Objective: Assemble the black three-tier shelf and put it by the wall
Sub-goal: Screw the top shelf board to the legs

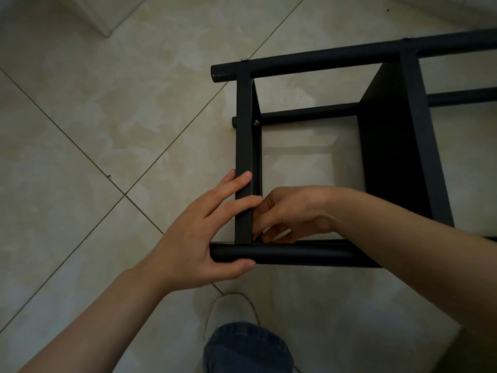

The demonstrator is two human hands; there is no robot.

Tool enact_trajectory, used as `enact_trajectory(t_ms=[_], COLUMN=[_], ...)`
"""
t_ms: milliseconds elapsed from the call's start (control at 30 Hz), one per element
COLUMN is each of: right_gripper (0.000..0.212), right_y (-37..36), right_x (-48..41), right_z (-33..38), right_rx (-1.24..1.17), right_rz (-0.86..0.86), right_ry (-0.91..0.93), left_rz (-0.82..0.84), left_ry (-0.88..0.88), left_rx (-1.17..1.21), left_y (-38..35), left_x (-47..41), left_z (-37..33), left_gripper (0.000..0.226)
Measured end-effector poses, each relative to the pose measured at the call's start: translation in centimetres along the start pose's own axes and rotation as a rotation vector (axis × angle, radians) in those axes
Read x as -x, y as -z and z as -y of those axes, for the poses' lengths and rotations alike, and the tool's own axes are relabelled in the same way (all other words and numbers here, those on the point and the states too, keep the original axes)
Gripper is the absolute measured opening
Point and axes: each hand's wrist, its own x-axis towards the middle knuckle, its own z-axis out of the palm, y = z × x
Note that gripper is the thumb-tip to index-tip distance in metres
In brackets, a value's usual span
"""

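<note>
On the tiled floor point(107, 117) toward 2 o'clock the black three-tier shelf point(390, 146) lies on its side, the left hand point(209, 232) clamping the near pole point(295, 254) against the end board point(243, 146), likely to steady the joint while the right hand point(290, 214), its grip hidden, works the inner corner.

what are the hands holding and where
Left hand clasps the near pole at its end, thumb beneath, fingers on the end panel. Right hand curls at the joint; any hold there is hidden.

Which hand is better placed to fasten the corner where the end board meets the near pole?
Probably the right hand: its fingers curl inside that corner, while the left hand holds the near pole and end board.
</note>
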Motion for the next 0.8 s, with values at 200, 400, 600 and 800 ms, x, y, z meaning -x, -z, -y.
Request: enact_trajectory(t_ms=[200, 400, 600, 800], right_gripper=[0.021, 0.021, 0.014, 0.021], right_y=[-0.03, -0.34, 0.4, 0.38], right_x=[0.08, -0.12, 0.32, 0.15], right_z=[-0.12, -0.17, -0.13, -0.09], right_rx=[-0.008, -0.013, -0.04, -0.012], right_rz=[0.008, 0.004, 0.076, 0.071], right_ry=[0.003, -0.001, -0.017, -0.027], left_rz=[0.006, 0.006, 0.008, 0.005], left_ry=[0.007, 0.008, 0.008, 0.004], left_rx=[0.005, 0.008, 0.003, 0.006], left_y=[0.01, 0.03, 0.07, 0.14], left_x=[0.06, 0.06, 0.05, 0.05], left_z=[0.01, -0.05, -0.06, -0.06], left_gripper=[0.075, 0.075, 0.076, 0.076])
